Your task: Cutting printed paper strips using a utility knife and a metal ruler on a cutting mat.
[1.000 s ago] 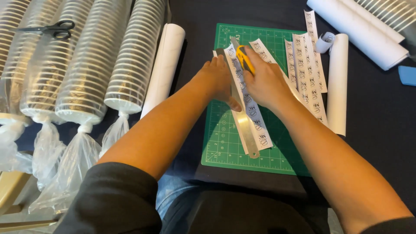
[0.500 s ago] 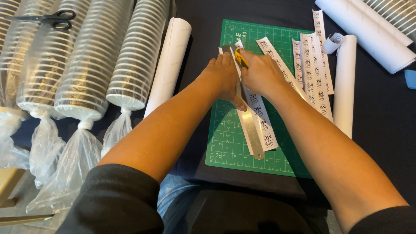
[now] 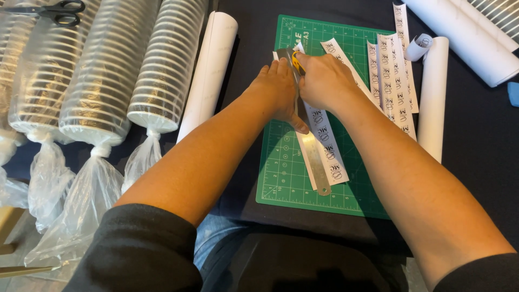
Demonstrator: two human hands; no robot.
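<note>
At the far left a pair of black scissors [image 3: 51, 11] lies on top of the bagged stacks of cups [image 3: 102, 81], 4 sleeves in clear plastic lying side by side, and just beside them a rolled white sheet [image 3: 208, 75] rests against the edge of the green cutting mat [image 3: 281, 173]. Then comes the left hand [image 3: 278, 94], which lies flat and spread on the steel ruler [image 3: 313, 162], fingers forward and thumb pointing down along the metal edge; it holds nothing, it only presses. The ruler lies over a long printed paper strip [image 3: 327, 146] on the mat. Touching the ruler on its right side is the right hand [image 3: 324, 81], closed in a fist around a yellow utility knife [image 3: 297, 60], with only a small part of the handle showing at the far end of the ruler. I think the danger is here: the left thumb lies very close to the cutting line, so if the blade climbs over the ruler edge it could meet the thumb. If the pressure becomes weak, the ruler may slide on the smooth paper and the cut would go crooked. Further right lie more cut strips [image 3: 392, 81], a small curl of paper [image 3: 419, 47] and another white roll [image 3: 432, 97], near enough that the elbow could push them.
</note>
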